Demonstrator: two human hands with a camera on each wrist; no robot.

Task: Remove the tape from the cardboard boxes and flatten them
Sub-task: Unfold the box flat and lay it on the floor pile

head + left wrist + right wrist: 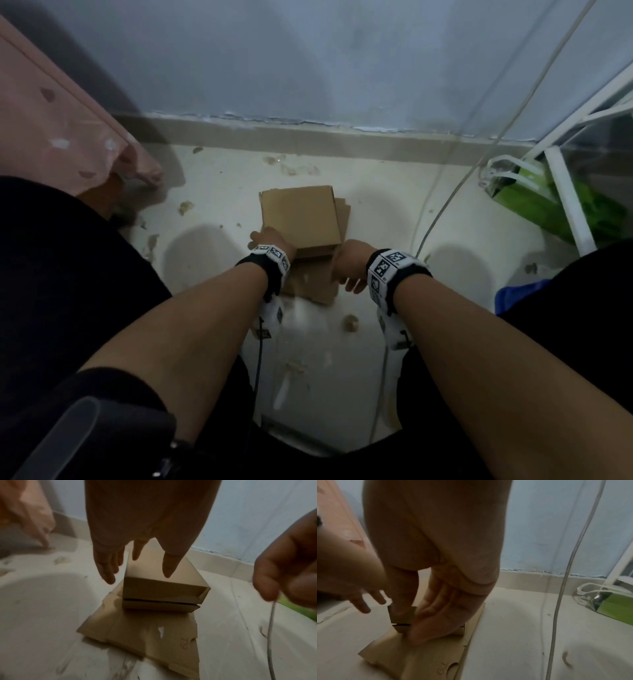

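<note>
A small brown cardboard box (298, 216) stands on a flattened cardboard sheet (311, 281) on the pale floor between my knees. In the left wrist view the box (163, 589) shows a slit along its near side, and the sheet (145, 635) has "T9" printed on it. My left hand (267, 238) hovers at the box's near left corner; its fingers (106, 572) are straight and spread, and hold nothing. My right hand (349, 267) is at the near right corner. Its fingers (433, 618) point down beside the box (399, 616). No tape is visible.
A thin white cable (442, 205) hangs down just right of my right hand. A green bag (534, 202) and a white rack (565, 192) stand at the right. Pink cloth (68, 130) hangs at the left. The wall's skirting (308, 137) runs behind the box.
</note>
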